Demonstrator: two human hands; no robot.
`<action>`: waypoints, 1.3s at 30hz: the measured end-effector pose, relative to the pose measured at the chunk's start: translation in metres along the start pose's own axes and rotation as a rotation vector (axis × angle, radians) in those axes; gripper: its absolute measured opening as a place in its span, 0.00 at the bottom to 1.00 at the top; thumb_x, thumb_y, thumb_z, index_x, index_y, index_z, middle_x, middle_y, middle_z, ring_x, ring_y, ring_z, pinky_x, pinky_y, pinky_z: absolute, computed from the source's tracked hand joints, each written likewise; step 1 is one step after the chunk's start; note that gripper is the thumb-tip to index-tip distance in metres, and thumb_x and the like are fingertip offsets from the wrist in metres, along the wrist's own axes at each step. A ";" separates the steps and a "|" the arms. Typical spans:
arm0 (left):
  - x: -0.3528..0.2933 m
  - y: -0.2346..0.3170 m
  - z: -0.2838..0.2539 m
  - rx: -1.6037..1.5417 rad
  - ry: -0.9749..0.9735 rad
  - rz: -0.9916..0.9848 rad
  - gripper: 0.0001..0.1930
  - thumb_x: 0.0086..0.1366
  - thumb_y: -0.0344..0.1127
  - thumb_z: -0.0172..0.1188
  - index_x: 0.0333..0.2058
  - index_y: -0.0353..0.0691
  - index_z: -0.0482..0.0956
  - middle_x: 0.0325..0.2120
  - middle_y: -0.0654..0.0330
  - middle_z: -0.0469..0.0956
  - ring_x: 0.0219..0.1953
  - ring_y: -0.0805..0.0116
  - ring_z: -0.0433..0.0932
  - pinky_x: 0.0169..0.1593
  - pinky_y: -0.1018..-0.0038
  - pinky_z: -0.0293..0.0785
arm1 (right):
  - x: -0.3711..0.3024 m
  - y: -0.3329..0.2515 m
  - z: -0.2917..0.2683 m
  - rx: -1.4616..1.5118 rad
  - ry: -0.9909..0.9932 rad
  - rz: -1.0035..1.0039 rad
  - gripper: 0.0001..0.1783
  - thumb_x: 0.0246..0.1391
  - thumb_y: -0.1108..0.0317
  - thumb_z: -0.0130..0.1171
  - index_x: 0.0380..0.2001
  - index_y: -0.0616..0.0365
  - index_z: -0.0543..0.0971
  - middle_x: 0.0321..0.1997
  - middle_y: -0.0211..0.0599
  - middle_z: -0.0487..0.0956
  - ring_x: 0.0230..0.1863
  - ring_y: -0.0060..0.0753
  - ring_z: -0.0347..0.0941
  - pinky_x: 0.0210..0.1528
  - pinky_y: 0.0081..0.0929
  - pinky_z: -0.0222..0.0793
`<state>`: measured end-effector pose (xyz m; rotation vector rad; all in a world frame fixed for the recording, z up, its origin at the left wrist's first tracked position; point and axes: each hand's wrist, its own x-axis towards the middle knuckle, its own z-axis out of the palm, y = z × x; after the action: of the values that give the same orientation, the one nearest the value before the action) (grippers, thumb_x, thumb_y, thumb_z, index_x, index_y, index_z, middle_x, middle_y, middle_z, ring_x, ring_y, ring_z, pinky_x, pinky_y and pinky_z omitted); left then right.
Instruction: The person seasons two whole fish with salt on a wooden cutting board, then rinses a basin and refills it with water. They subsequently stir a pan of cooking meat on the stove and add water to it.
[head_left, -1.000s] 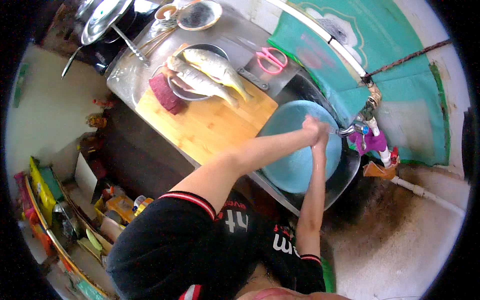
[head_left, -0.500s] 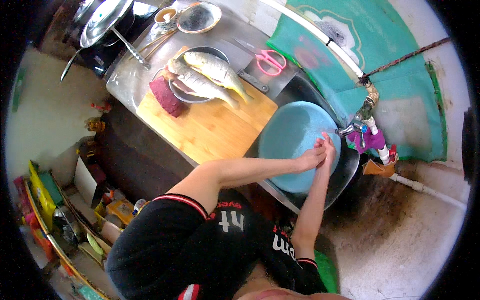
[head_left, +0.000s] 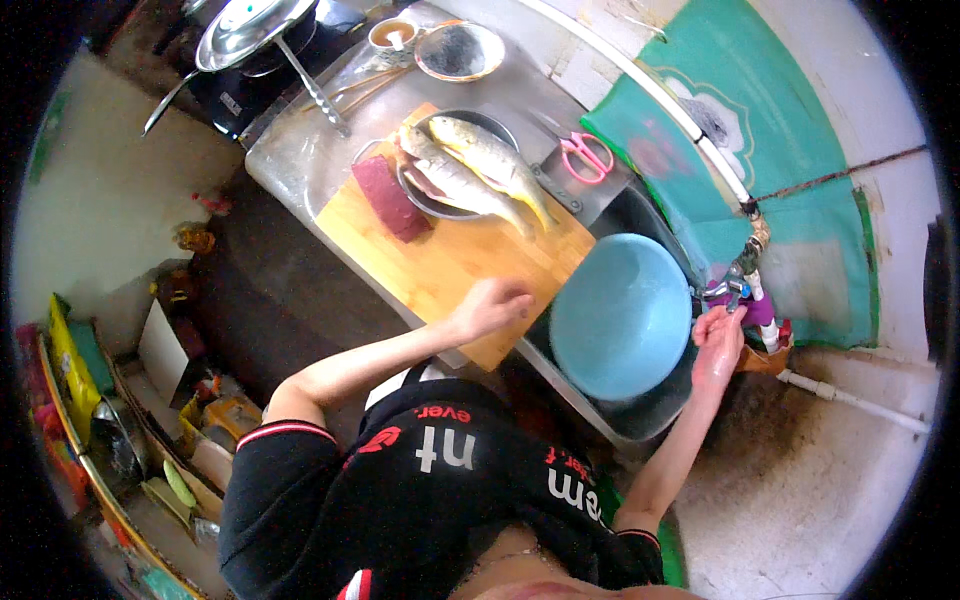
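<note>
My left hand (head_left: 492, 308) hovers above the right part of the wooden cutting board (head_left: 368, 246), its fingers curled in with nothing visible in them. At the sink's right side my right hand (head_left: 718, 338) grips the handle of the metal faucet (head_left: 736, 288) with its fingertips; the wrist looks wet. A light blue basin (head_left: 620, 318) stands in the steel sink (head_left: 650, 425), between my hands. On the board, two yellowish whole fish (head_left: 490, 165) lie across a round metal bowl (head_left: 464, 122), tails over its rim. Beside the bowl rests a dark red block of meat (head_left: 390, 199).
Pink-handled scissors (head_left: 586, 160) and a dark knife handle (head_left: 556, 188) lie behind the board. Farther back are a patterned bowl (head_left: 460, 52), a small cup (head_left: 392, 36), chopsticks (head_left: 372, 90) and a lidded pan (head_left: 250, 32). White pipes (head_left: 690, 125) run along the wall.
My hands were together under the faucet above the basin. They have parted: the left has moved left over the cutting board, the right onto the faucet handle. The view has shifted slightly.
</note>
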<state>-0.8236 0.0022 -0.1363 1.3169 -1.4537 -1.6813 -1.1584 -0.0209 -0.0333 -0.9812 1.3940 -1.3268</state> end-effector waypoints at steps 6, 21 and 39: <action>-0.060 -0.012 -0.072 -0.169 0.050 -0.211 0.14 0.62 0.40 0.53 0.36 0.33 0.76 0.23 0.61 0.76 0.23 0.75 0.74 0.28 0.78 0.70 | -0.014 0.092 -0.031 -0.432 -0.054 0.310 0.16 0.55 0.63 0.52 0.45 0.58 0.72 0.35 0.39 0.77 0.34 0.29 0.74 0.30 0.20 0.68; -0.092 -0.017 -0.146 -0.412 0.333 -0.163 0.10 0.65 0.36 0.49 0.37 0.36 0.74 0.25 0.64 0.75 0.23 0.79 0.71 0.26 0.84 0.63 | -0.019 0.131 0.328 0.304 -0.031 0.464 0.22 0.56 0.69 0.50 0.49 0.62 0.54 0.36 0.52 0.76 0.22 0.40 0.78 0.19 0.27 0.77; 0.005 0.008 -0.147 -0.842 0.102 -0.054 0.34 0.63 0.63 0.39 0.56 0.41 0.62 0.46 0.59 0.73 0.42 0.72 0.74 0.39 0.76 0.70 | -0.034 0.057 0.227 -0.003 -0.185 0.145 0.18 0.52 0.80 0.43 0.48 0.64 0.64 0.34 0.38 0.76 0.25 0.25 0.75 0.20 0.22 0.76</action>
<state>-0.6932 -0.0643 -0.1206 0.9325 -0.5188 -1.9034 -0.9267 -0.0370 -0.0797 -0.9610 1.2999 -1.0992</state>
